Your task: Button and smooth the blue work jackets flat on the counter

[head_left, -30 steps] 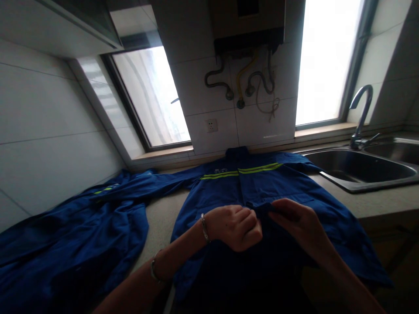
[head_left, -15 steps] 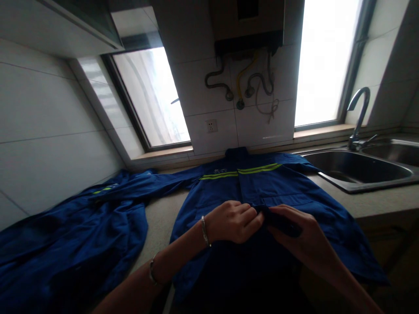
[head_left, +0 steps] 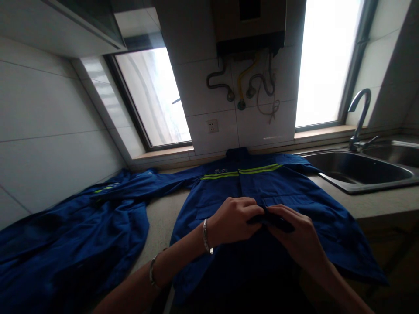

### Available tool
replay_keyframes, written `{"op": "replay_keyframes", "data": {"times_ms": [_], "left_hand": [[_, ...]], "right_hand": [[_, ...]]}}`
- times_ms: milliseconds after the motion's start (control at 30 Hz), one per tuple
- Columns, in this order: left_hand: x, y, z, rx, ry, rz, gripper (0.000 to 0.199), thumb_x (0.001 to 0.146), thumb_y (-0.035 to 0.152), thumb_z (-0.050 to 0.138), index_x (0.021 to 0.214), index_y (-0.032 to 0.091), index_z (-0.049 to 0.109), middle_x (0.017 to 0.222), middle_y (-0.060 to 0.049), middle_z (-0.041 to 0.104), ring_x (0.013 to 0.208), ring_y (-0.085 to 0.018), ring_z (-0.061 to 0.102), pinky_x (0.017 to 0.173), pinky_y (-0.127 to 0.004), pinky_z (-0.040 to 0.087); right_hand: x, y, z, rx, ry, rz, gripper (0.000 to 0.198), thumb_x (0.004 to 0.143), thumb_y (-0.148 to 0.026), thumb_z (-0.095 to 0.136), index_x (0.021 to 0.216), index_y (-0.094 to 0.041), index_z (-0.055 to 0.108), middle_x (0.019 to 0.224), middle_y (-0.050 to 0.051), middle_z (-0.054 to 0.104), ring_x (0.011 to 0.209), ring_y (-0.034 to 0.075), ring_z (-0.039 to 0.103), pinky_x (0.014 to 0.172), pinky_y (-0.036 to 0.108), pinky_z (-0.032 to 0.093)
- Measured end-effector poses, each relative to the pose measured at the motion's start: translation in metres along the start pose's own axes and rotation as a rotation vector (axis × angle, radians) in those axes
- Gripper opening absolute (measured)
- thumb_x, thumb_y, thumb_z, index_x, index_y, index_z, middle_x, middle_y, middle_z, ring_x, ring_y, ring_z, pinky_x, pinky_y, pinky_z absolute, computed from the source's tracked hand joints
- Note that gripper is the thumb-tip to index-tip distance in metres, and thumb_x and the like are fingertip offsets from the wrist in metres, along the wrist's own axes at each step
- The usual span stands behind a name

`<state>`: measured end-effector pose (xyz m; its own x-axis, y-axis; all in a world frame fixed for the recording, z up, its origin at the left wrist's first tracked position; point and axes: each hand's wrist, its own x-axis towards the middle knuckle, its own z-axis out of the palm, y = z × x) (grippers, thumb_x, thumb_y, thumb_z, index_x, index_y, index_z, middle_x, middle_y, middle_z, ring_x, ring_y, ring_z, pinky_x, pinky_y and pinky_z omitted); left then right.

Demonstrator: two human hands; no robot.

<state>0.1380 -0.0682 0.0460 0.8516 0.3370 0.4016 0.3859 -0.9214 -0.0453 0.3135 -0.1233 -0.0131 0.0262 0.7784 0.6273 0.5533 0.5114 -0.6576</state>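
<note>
Across a counter [head_left: 347,205], a green-striped blue jacket [head_left: 221,189], spread out, collar [head_left: 237,152] toward the wall [head_left: 214,104]; at left, touching its sleeve [head_left: 173,181], a crumpled blue garment [head_left: 108,231]; at right, a steel sink [head_left: 366,170]; over the jacket's lower front, left hand [head_left: 233,221] and right hand [head_left: 301,231] close together, fingers [head_left: 253,212] and thumbs pinching dark fabric [head_left: 280,222]; on the left arm [head_left: 181,255], two bracelets [head_left: 206,236]

Pale chest marking [head_left: 221,171] on blue jacket [head_left: 218,188]: too small, blurred to read.
</note>
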Motion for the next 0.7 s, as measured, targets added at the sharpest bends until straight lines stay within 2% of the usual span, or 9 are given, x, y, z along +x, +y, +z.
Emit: {"op": "replay_keyframes", "data": {"times_ms": [100,200,267,400,533,700], "left_hand": [[0.003,0.006,-0.007,-0.084,-0.027,-0.143,0.020,0.076,0.021,0.061,0.095,0.017,0.057,0.089,-0.001,0.060,0.080,-0.011,0.059,0.069,-0.021,0.048],[0.003,0.011,-0.016,-0.001,-0.047,-0.209,0.033,0.073,0.023,0.065,0.103,0.016,0.052,0.101,-0.006,0.057,0.093,-0.017,0.056,0.077,-0.027,0.050],[0.001,0.014,-0.021,0.065,-0.103,-0.193,0.032,0.075,0.021,0.064,0.103,0.015,0.052,0.104,-0.007,0.056,0.097,-0.018,0.055,0.081,-0.030,0.049],[-0.001,0.017,-0.024,0.086,-0.206,-0.142,0.017,0.079,0.018,0.059,0.095,0.014,0.055,0.096,-0.006,0.059,0.091,-0.018,0.057,0.080,-0.029,0.048],[0.001,0.010,-0.022,-0.047,-0.213,-0.155,0.016,0.078,0.016,0.057,0.093,0.014,0.061,0.090,-0.004,0.062,0.083,-0.015,0.060,0.075,-0.024,0.048],[0.003,-0.004,-0.020,-0.276,-0.207,-0.142,0.018,0.072,0.011,0.059,0.089,0.015,0.066,0.085,-0.002,0.064,0.077,-0.011,0.060,0.072,-0.019,0.046]], "right_hand": [[0.005,-0.004,-0.003,0.022,-0.038,0.052,0.021,0.072,-0.018,0.058,0.090,-0.022,0.068,0.089,0.002,0.069,0.079,0.018,0.065,0.071,0.026,0.052],[0.009,-0.007,-0.006,0.022,-0.065,0.083,0.024,0.069,-0.016,0.056,0.088,-0.023,0.069,0.087,0.001,0.070,0.078,0.018,0.065,0.069,0.027,0.052],[0.010,-0.008,-0.006,0.022,-0.088,0.081,0.025,0.068,-0.015,0.055,0.087,-0.024,0.070,0.085,0.000,0.070,0.077,0.018,0.065,0.069,0.026,0.052],[0.011,-0.008,-0.006,0.039,-0.131,0.089,0.024,0.069,-0.016,0.056,0.086,-0.023,0.070,0.083,0.000,0.070,0.076,0.017,0.065,0.069,0.026,0.051],[0.011,-0.006,-0.006,0.071,-0.179,0.126,0.016,0.072,-0.023,0.060,0.085,-0.022,0.070,0.082,0.000,0.070,0.073,0.016,0.064,0.064,0.024,0.050],[0.012,-0.006,-0.008,0.090,-0.238,0.190,0.017,0.073,-0.030,0.063,0.087,-0.023,0.070,0.079,0.000,0.070,0.070,0.016,0.064,0.061,0.023,0.049]]}}
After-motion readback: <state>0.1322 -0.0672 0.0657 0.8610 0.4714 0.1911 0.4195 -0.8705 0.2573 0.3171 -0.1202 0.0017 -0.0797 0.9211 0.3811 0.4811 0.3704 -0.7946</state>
